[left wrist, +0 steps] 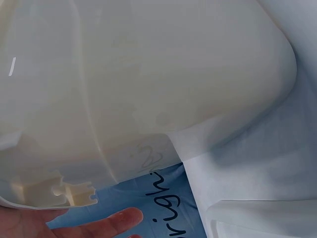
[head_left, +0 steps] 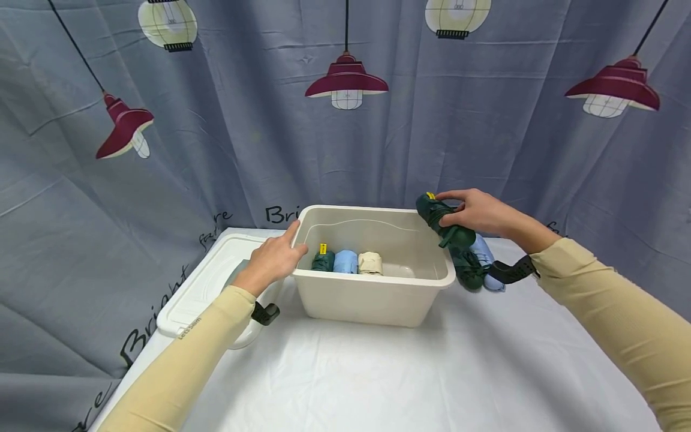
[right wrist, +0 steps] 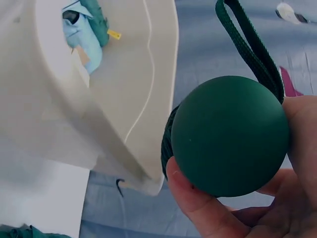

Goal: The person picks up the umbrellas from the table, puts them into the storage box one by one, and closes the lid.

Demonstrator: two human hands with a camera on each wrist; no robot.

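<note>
My right hand (head_left: 483, 210) grips a dark green folded umbrella (head_left: 432, 211) above the right end of a cream plastic bin (head_left: 367, 298). In the right wrist view, the umbrella's round end cap (right wrist: 230, 136) faces the camera, its strap loop rising beside it. My left hand (head_left: 272, 261) rests at the bin's left rim, its fingers fairly straight in the left wrist view. Inside the bin, a green umbrella (head_left: 323, 263), a blue umbrella (head_left: 345, 262) and a cream umbrella (head_left: 370, 263) lie side by side at the left.
Right of the bin, another green umbrella (head_left: 468, 268) and a blue umbrella (head_left: 492, 283) lie on the white table (head_left: 367, 378). A white lid (head_left: 186, 294) lies left of the bin, partly behind my left arm. A grey-blue printed curtain (head_left: 259, 150) hangs behind the table.
</note>
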